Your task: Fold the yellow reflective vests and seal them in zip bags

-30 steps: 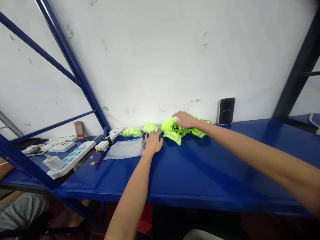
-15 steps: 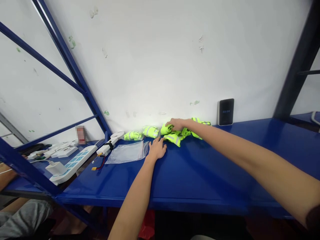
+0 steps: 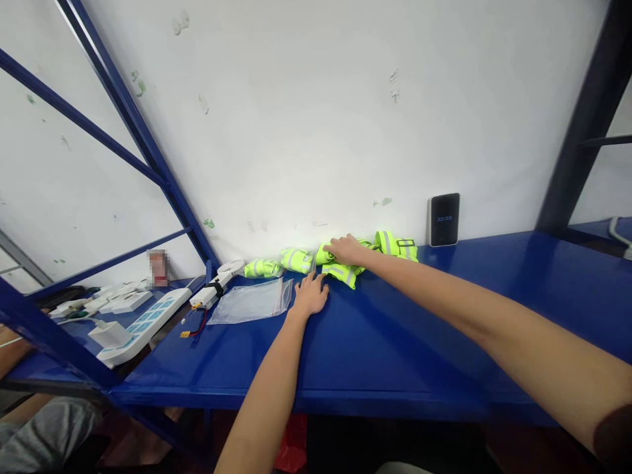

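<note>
Neon-yellow cloth with grey reflective stripes, which looks like a reflective vest (image 3: 340, 273), lies partly rolled at the back of the blue table (image 3: 395, 355). My right hand (image 3: 347, 250) grips the rolled part from above, its fingers curled over the cloth. Right of that hand, a bunched end of the vest with a striped band stands up a little. My left hand (image 3: 311, 294) rests on the tabletop with fingers spread, just in front of the cloth and beside a clear zip bag (image 3: 251, 301). Two more bundles of yellow striped cloth (image 3: 296, 259) lie to the left along the wall.
A small white fan (image 3: 230, 266) and a white battery pack with wires (image 3: 207, 295) lie left of the bag. A dark-screened device (image 3: 444, 219) leans on the wall. Left of the blue frame (image 3: 162, 178) are a power strip (image 3: 148, 326) and another person's leg (image 3: 54, 428).
The vest's right end has bunched up and stands higher, with its striped band more visible. My right hand has shifted slightly left; my left hand stays in place.
</note>
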A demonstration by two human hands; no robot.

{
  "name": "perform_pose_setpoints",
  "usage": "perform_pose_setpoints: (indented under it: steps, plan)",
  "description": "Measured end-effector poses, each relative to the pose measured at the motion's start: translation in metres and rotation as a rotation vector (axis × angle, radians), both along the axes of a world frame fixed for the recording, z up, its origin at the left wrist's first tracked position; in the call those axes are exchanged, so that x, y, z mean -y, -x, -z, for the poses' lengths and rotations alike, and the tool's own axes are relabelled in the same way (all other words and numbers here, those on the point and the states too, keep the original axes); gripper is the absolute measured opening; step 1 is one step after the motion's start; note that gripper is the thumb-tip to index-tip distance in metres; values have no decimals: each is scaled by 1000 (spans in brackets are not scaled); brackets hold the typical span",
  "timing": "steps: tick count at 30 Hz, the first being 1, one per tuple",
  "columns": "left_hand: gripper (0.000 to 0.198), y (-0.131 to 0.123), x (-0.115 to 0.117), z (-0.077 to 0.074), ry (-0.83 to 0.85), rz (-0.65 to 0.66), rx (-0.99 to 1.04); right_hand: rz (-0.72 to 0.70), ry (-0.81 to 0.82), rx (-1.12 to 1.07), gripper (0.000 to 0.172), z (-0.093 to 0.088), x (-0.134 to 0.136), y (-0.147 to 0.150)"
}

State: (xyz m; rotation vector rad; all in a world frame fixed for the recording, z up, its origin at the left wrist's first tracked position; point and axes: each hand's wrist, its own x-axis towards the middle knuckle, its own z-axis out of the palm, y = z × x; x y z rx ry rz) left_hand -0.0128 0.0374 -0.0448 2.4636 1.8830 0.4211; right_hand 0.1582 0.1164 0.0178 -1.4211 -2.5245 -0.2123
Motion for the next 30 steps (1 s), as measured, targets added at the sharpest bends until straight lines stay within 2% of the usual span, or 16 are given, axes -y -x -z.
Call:
perform_pose_setpoints:
  steps: [5,12,15,17,18,20,21,23,27,30]
  plan:
    - [47,0,1,-1,16,5,13,-22,1,-309,47,-21,-3,-23]
    - [32,2,2,0,-22,41,83,-34,69,-882,39,-75,1,-32]
    - [22,2,0,-1,-145,7,140,-9,122,-1056,37,-90,7,-32]
    - [14,2,-3,-5,-293,-19,180,-54,208,-1144,35,-94,15,-35]
    - [11,2,-5,-7,-371,-19,216,-95,281,-1187,34,-93,22,-37]
    - [10,3,-7,-11,-491,2,340,-200,529,-1302,34,-87,40,-42]
    - [10,3,-7,-13,-520,29,416,-191,607,-1352,32,-83,50,-45]
    - [10,4,-6,-16,-517,129,537,-146,687,-1403,28,-70,73,-53]
    - [15,2,4,-21,-457,398,564,-296,919,-1413,30,-37,116,-71]
    - [11,-3,12,-26,-435,435,515,-336,1083,-1360,33,-8,138,-87]
